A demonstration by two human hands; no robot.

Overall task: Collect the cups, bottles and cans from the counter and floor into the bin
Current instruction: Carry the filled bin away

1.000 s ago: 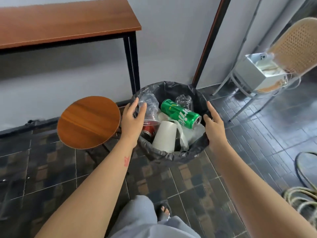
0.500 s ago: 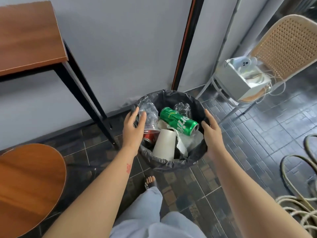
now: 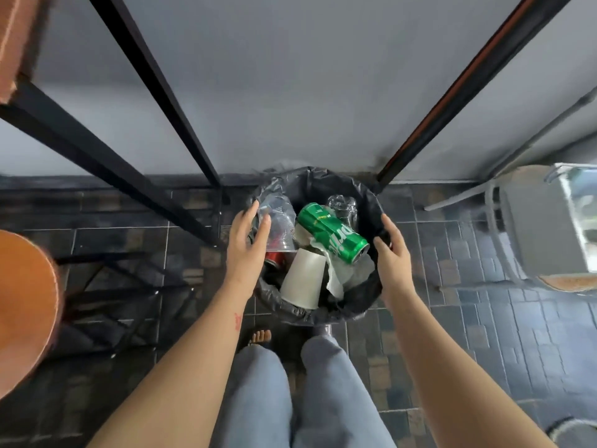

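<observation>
The bin (image 3: pixel 323 176), lined with a black bag, is by the foot of the grey wall, right in front of my legs. My left hand (image 3: pixel 247 250) grips its left rim and my right hand (image 3: pixel 392 257) its right rim. Inside lie a green can (image 3: pixel 332 232), a white paper cup (image 3: pixel 303 279), a clear plastic cup (image 3: pixel 279 221), a red can (image 3: pixel 274 258), a clear bottle (image 3: pixel 342 205) and crumpled paper (image 3: pixel 336 279).
Black table legs (image 3: pixel 155 79) slant down just left of the bin. A round wooden stool (image 3: pixel 26 305) is at the far left. A black pole (image 3: pixel 468 82) leans at the right, beyond it a chair (image 3: pixel 533 221) carrying a white box (image 3: pixel 578 215). Dark floor tiles surround my feet (image 3: pixel 261 336).
The bin, held in both hands, has come closer to the wall. The table has slid off to the upper left, the stool to the far left. The grip is unchanged.
</observation>
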